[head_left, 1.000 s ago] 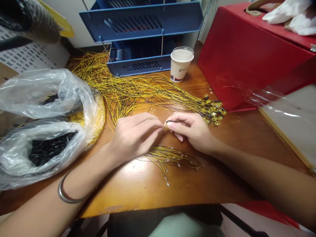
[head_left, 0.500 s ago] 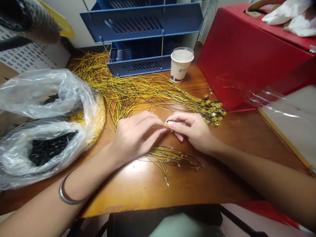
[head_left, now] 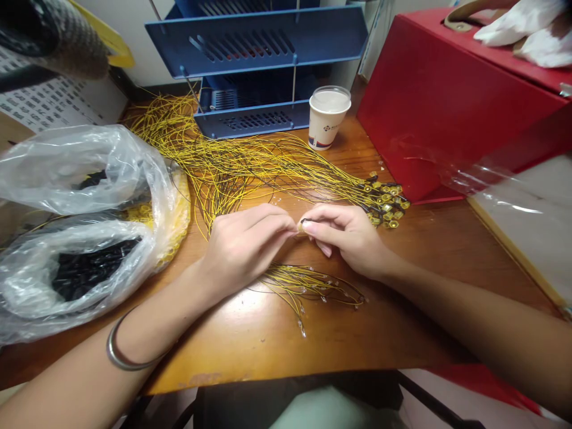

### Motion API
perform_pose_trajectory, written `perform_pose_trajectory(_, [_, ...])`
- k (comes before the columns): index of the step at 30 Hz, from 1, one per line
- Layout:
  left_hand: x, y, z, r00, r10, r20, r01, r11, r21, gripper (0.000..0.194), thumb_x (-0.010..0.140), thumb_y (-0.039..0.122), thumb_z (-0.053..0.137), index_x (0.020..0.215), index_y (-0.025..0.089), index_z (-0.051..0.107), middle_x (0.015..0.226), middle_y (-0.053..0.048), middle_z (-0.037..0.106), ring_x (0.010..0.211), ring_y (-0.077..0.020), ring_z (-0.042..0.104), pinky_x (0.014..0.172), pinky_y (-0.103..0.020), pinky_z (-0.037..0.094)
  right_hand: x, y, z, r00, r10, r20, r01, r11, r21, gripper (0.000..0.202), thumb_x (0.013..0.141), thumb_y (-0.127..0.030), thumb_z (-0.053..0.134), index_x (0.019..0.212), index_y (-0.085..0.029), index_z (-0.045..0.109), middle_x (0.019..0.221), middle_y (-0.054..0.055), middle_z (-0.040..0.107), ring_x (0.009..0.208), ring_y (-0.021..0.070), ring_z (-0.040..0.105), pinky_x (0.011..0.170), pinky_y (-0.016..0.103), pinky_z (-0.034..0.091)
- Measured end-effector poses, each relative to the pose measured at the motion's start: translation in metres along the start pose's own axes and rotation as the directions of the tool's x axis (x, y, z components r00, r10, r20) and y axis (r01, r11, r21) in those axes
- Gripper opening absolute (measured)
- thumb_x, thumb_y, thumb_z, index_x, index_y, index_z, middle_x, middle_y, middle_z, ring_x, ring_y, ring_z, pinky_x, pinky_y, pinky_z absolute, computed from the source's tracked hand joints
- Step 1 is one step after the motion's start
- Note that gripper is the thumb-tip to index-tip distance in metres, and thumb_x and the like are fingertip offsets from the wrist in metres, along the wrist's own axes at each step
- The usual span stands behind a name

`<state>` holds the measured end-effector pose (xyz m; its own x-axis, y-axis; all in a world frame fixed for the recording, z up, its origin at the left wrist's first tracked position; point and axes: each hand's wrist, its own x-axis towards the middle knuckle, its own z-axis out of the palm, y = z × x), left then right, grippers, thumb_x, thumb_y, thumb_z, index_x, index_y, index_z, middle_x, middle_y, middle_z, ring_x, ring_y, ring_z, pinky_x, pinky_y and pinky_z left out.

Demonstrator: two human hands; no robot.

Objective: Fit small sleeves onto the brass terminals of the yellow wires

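Observation:
In the head view, my left hand (head_left: 248,244) and my right hand (head_left: 351,237) meet fingertip to fingertip just above the table. My right thumb and forefinger pinch a small yellowish cap (head_left: 301,227) with a black piece (head_left: 305,220) at its top. The left fingertips are pressed together against its left side; what they grip is hidden. Beneath my left hand lies a bundle of yellow and black wires (head_left: 290,275) with small clear bulb-like ends. Beyond both hands stretch long wires (head_left: 268,158), ending at the right in several yellow hexagonal caps (head_left: 386,205) with black sleeves.
Plastic bags at the left hold black tubes (head_left: 96,268) and yellow caps (head_left: 181,208). A paper cup (head_left: 328,122) stands before a blue tray rack (head_left: 254,44). A red box (head_left: 447,95) bounds the right side. The wooden table's front edge (head_left: 268,381) runs near my body.
My left fingers have drawn closer together and shifted slightly at the cap. The right hand has barely moved; the surrounding things stay in place.

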<state>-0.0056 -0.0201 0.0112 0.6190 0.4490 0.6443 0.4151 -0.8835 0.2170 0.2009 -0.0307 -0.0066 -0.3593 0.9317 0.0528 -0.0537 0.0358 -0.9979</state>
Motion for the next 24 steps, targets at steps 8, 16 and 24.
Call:
perform_pose_trajectory(8, [-0.0003, 0.0012, 0.0009, 1.0, -0.031, -0.004, 0.031, 1.0, 0.003, 0.005, 0.093, 0.019, 0.064, 0.094, 0.014, 0.063, 0.086, -0.005, 0.07, 0.076, -0.0109, 0.067, 0.065, -0.019, 0.054, -0.0009, -0.0016, 0.0006, 1.0, 0.015, -0.001, -0.015, 1.0, -0.011, 0.015, 0.084, -0.028, 0.069, 0.083, -0.013, 0.07, 0.06, -0.005, 0.054, 0.045, 0.0048, 0.043, 0.042, 0.02, 0.032])
perform_pose_trajectory(16, [-0.0003, 0.0005, 0.0004, 1.0, 0.017, -0.023, -0.016, 1.0, 0.023, 0.003, 0.092, 0.011, 0.062, 0.093, 0.012, 0.064, 0.088, -0.006, 0.073, 0.078, -0.0121, 0.069, 0.069, -0.021, 0.056, -0.001, -0.0002, 0.0005, 0.999, -0.044, 0.001, 0.044, 0.996, -0.079, 0.015, 0.087, -0.029, 0.067, 0.086, -0.014, 0.07, 0.067, -0.003, 0.057, 0.049, 0.0051, 0.044, 0.045, 0.021, 0.034])
perform_pose_trajectory(24, [0.0007, 0.0011, -0.0009, 0.999, 0.032, -0.019, -0.031, 0.998, 0.057, 0.006, 0.094, 0.011, 0.058, 0.093, 0.014, 0.063, 0.087, -0.005, 0.072, 0.077, -0.0117, 0.068, 0.068, -0.021, 0.055, -0.0047, -0.0021, 0.0018, 0.99, -0.143, 0.018, 0.142, 0.943, -0.302, 0.018, 0.094, -0.034, 0.059, 0.091, -0.016, 0.065, 0.071, -0.002, 0.057, 0.057, 0.0079, 0.047, 0.054, 0.022, 0.036])
